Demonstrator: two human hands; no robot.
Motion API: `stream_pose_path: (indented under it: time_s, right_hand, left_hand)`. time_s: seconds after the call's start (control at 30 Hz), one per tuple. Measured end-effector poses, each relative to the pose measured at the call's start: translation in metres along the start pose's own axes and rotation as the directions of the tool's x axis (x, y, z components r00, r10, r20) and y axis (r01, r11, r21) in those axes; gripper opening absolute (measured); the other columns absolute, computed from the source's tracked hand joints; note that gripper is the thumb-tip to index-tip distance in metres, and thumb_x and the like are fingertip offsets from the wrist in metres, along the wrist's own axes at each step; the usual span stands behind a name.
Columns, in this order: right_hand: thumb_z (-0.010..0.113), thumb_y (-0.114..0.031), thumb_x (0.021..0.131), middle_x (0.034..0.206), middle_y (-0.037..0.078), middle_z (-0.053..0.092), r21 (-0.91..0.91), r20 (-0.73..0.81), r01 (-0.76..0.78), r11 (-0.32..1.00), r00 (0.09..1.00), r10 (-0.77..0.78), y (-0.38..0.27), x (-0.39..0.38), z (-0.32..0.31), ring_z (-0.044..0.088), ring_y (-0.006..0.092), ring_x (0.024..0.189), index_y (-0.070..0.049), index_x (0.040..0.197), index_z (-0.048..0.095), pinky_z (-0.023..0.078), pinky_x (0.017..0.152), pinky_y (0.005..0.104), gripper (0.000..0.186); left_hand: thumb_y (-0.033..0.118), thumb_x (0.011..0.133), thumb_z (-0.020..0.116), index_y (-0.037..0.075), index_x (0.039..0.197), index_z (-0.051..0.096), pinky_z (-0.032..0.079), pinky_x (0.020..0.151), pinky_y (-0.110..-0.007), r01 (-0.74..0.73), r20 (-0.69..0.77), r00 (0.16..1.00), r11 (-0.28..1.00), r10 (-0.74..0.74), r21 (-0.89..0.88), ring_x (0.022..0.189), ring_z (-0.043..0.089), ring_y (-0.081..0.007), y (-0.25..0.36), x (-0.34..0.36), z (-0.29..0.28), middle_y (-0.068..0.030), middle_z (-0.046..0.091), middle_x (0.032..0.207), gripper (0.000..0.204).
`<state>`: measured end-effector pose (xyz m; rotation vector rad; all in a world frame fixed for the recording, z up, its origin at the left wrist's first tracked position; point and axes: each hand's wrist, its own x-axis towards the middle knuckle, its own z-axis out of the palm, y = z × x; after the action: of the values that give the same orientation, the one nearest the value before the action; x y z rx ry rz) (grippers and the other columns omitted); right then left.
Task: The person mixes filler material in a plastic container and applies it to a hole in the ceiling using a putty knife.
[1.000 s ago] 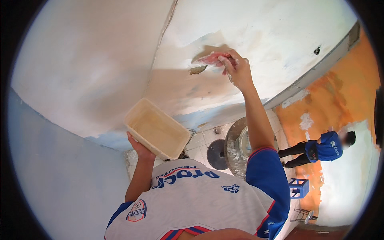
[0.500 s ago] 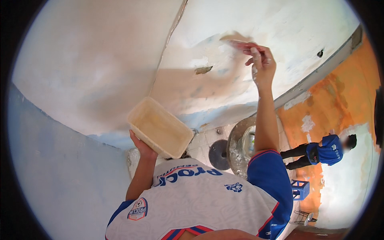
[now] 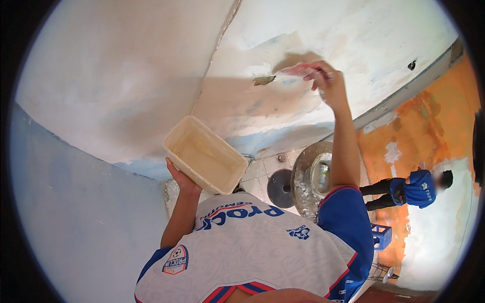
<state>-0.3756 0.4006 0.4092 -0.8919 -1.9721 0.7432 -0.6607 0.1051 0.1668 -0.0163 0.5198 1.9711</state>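
Observation:
My left hand [image 3: 183,180] grips the near left side of a cream rectangular plastic tub [image 3: 222,177], holding it tilted with its opening facing up. Its inside is smeared with pale residue. Out at the wall, my right hand [image 3: 328,85] is closed around a thin reddish putty knife [image 3: 299,69], blurred by motion. The blade's end is close to a chipped hole [image 3: 264,80] in the white patchy wall [image 3: 242,50]; whether it touches the wall I cannot tell. White smears mark the plaster around the hole.
A long crack [image 3: 206,76] runs down the wall. Below stand a round stained table [image 3: 302,174] with a container [image 3: 319,177] on it, and a dark round stool [image 3: 279,188]. At right, a person [image 3: 419,188] in blue faces an orange wall [image 3: 429,116], near a blue stool [image 3: 382,236].
My right hand has swept the putty knife lower on the wall, nearer the chipped hole. The tub stays in my left hand, shifted only slightly.

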Motion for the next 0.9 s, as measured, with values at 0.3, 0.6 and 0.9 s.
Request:
stream_pose_path:
  time_s: [0.3, 0.6, 0.9]
  right_hand:
    - [0.06, -0.011, 0.102, 0.1, 0.009, 0.077, 0.057, -0.096, 0.107, 0.993, 0.99, -0.101, -0.015, 0.006, -0.012, 0.074, 0.0153, 0.083, 0.001, 0.106, 0.07, 0.055, 0.062, 0.0257, 0.016]
    - [0.061, -0.011, 0.101, 0.099, 0.009, 0.078, -0.012, -0.253, 0.245, 0.969, 0.937, -0.241, -0.009, 0.011, -0.023, 0.074, 0.012, 0.08, -0.002, 0.105, 0.071, 0.055, 0.062, 0.0257, 0.014]
    - [0.063, -0.009, 0.101, 0.096, 0.011, 0.076, -0.241, -0.193, 0.188, 0.952, 0.952, -0.237, 0.0, 0.005, -0.012, 0.074, 0.0162, 0.078, 0.002, 0.107, 0.068, 0.053, 0.062, 0.0252, 0.013]
  left_hand:
    - [0.071, 0.101, 0.031, 0.018, 0.155, 0.039, 0.044, 0.113, -0.047, 0.0, -0.037, 0.999, 1.0, 0.0, 0.011, 0.139, 0.049, -0.0297, 0.001, -0.006, 0.008, -0.0077, 0.047, 0.154, 0.076]
    - [0.07, 0.101, 0.03, 0.018, 0.156, 0.038, 0.044, 0.114, -0.047, -0.018, 0.0, 1.0, 1.0, 0.018, 0.006, 0.14, 0.048, -0.0303, -0.002, -0.002, 0.011, -0.0076, 0.046, 0.156, 0.076]
    - [0.069, 0.102, 0.029, 0.017, 0.156, 0.039, 0.043, 0.114, -0.047, -0.056, -0.017, 0.998, 0.998, 0.057, 0.007, 0.14, 0.047, -0.0302, -0.008, -0.002, 0.018, -0.0079, 0.046, 0.155, 0.075]
